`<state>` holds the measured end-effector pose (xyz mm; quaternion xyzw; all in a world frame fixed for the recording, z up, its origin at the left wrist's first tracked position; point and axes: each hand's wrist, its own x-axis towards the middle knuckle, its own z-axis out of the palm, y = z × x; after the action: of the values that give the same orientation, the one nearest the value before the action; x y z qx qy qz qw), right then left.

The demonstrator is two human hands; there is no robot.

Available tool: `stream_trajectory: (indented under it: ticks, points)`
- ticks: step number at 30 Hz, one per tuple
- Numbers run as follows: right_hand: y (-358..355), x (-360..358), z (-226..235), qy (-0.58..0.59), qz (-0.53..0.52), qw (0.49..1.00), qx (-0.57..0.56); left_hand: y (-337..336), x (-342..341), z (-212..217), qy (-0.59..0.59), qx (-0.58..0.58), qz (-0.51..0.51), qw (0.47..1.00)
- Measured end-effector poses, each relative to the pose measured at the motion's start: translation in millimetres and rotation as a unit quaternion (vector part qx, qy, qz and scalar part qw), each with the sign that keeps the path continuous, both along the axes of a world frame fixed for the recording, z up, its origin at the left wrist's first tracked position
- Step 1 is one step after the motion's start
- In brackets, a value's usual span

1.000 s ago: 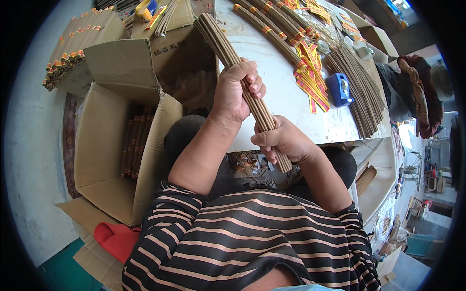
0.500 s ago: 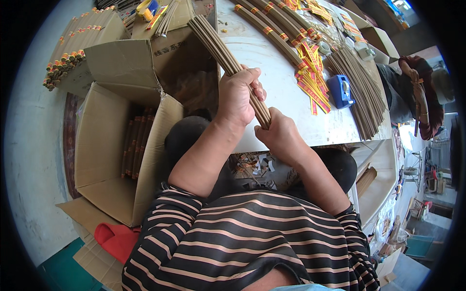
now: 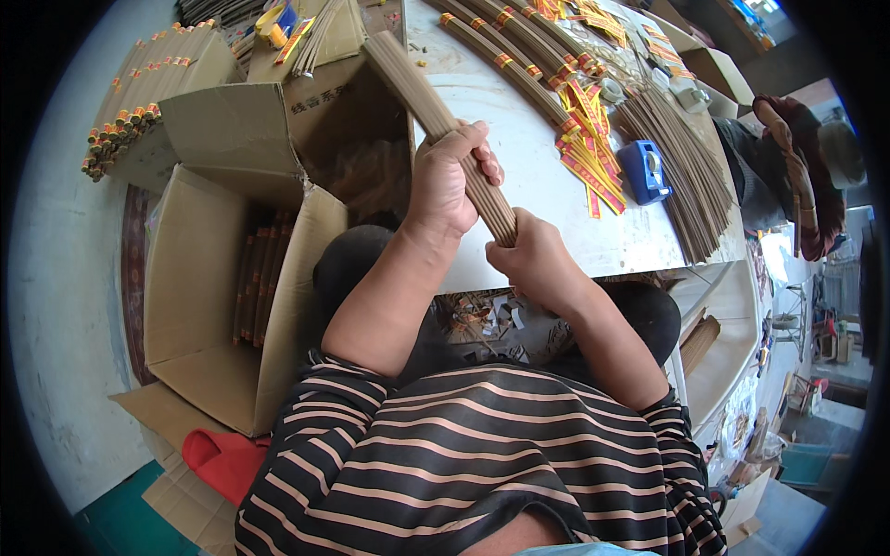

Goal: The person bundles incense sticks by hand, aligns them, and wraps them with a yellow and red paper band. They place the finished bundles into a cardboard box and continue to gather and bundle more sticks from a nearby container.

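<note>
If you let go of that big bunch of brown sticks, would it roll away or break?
The stick bundle is round, so it would probably roll on the white table. Its thin sticks look brittle. Both the left hand and right hand grip it, suggesting loose sticks could spread.

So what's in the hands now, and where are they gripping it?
Both grip one bundle of brown sticks: left hand around its middle, right hand at its near end.

I see my left hand [image 3: 443,181] wrapped around a long bundle of brown sticks [image 3: 436,116]. My right hand [image 3: 533,259] grips its near end. Below lies the white bench [image 3: 547,195], with a blue box [image 3: 644,171] and an open cardboard box [image 3: 199,306] beside it.
</note>
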<state>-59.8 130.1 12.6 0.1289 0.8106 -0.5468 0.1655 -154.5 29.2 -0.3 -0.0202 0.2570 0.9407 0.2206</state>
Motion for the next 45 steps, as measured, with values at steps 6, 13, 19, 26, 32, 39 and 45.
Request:
stream_trajectory:
  ticks: [6, 13, 19, 26, 32, 39, 45]
  points:
    - [-1.4, -0.8, -3.9, -0.009, -0.001, 1.0, -0.005, -4.8, -1.7, -2.2, 0.006, -0.009, -0.003, 1.0]
    - [10.8, -2.5, 3.0, -0.144, 0.029, 0.941, -0.306, -8.2, -4.1, -4.0, 0.036, 0.075, -0.075, 0.994]
    - [4.4, 0.0, 1.3, -0.04, -0.002, 0.995, -0.093, 0.0, 3.4, -4.5, -0.009, 0.017, -0.063, 0.998]
    - [2.0, -4.6, 8.7, -0.076, 0.003, 0.992, -0.104, -0.6, 1.4, -8.5, 0.01, 0.024, -0.066, 0.997]
    - [6.7, 0.7, 6.3, -0.156, 0.006, 0.893, -0.423, -7.2, -2.4, -4.9, 0.019, 0.141, -0.141, 0.98]
    - [3.6, -3.1, 0.9, -0.117, 0.0, 0.965, -0.236, -3.4, -1.1, -5.3, -0.049, -0.024, -0.064, 0.996]
    - [3.3, -4.6, 2.5, -0.058, 0.029, 0.985, -0.163, -5.7, -0.3, -2.1, -0.024, 0.001, -0.037, 0.999]
